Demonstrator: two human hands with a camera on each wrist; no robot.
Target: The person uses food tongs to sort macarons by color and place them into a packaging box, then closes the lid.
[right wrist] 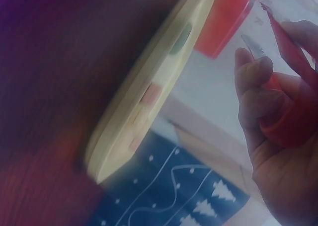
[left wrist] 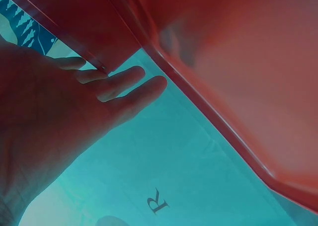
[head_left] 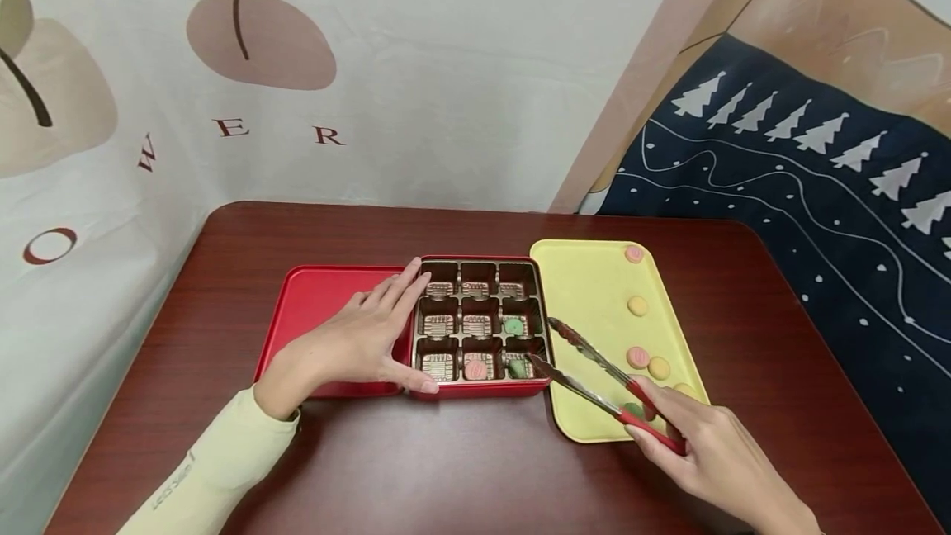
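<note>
My left hand steadies the left side of a red box, its fingers extended along the rim and its thumb at the front corner. Brown compartments divide the box. One pink round piece, like a macaron, sits in the front middle compartment. Green pieces lie in the front right compartment and the one behind it. Red-handled metal tongs are gripped in my right hand. Their arms are spread with nothing between the tips, one tip over the front right compartment by the green piece, the other at the box's right rim.
A yellow tray right of the box carries several pink and yellow round pieces and a green one, partly behind the tongs. Left of the box lies a red lid-like tray, partly under my left forearm. Cloth hangings stand behind the brown table.
</note>
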